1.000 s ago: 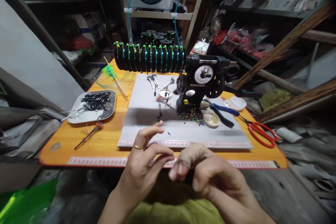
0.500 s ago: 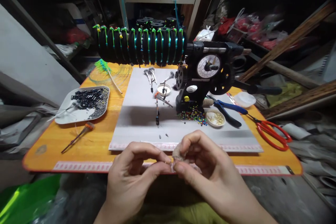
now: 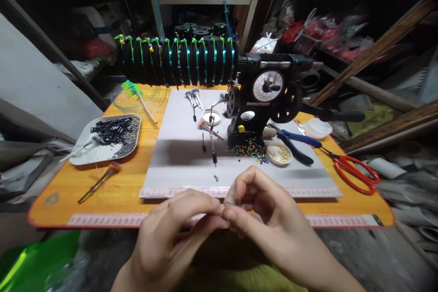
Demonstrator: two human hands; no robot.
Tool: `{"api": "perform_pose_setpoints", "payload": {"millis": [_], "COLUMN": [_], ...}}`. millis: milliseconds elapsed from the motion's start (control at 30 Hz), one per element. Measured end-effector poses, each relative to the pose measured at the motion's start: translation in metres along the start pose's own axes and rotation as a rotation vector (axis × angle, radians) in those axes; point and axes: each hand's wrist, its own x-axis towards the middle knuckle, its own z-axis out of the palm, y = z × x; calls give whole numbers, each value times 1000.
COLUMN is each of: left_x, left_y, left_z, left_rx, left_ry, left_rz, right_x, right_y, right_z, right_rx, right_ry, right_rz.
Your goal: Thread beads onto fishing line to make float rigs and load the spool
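Observation:
At the table's front edge, my left hand (image 3: 181,232) and my right hand (image 3: 265,216) meet with thumbs and fingertips pinched together. What lies between the fingertips is too small and hidden to make out. Beige wrapping (image 3: 230,195) covers a fingertip of my right hand. Just beyond them, a small grey piece (image 3: 216,178) rests on the white board (image 3: 178,164). Further back, a short dark piece with a black end (image 3: 214,157) appears below an orange-tipped bundle (image 3: 205,125).
A black hand-cranked winder (image 3: 267,86) carries a row of black spools (image 3: 178,61) with green line. Left is a white tray (image 3: 77,157) of black and grey parts. Right are colored beads (image 3: 251,150), a dish (image 3: 279,162), blue-handled pliers (image 3: 301,139) and red scissors (image 3: 356,173).
My left hand has turned and moved slightly left and down, its fingers closing nearer my right hand's. The view has shifted a little, and the dark piece with black end hangs differently.

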Motion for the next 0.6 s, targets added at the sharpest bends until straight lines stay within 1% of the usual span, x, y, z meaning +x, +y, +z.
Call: {"api": "perform_pose_setpoints", "payload": {"millis": [67, 133, 167, 200, 267, 300, 367, 433, 500, 533, 600], "left_x": [9, 18, 21, 23, 23, 22, 17, 13, 12, 13, 15], "left_y": [1, 1, 1, 0, -4, -6, -10, -11, -8, -5, 0], "left_z": [-7, -11, -12, -12, -9, -6, 0, 9, 17, 21, 26], "left_rx": [217, 410, 469, 496, 443, 375, 210, 68, -12, -34, -63], "left_ry": [-178, -286, -310, -317, -295, -263, -150, 28, 227, 304, 405], "left_rz": [208, 377, 428, 446, 417, 375, 278, 207, 139, 107, 60], "right_x": [3, 5, 5, 5, 3, 1, -3, -7, -9, -10, -9], "right_y": [-2, -3, -3, -3, -2, -1, 0, 0, 1, 1, 2], "right_z": [-3, -5, -5, -5, -4, -3, 0, 3, 5, 6, 8], "right_rx": [-75, -107, -108, -107, -116, -127, -161, -200, -277, -336, -476], "right_ry": [-19, -37, -44, -45, -29, -12, 41, 104, 167, 196, 244], "right_rz": [-42, -78, -90, -101, -115, -124, -150, -206, -301, -357, -464]}}
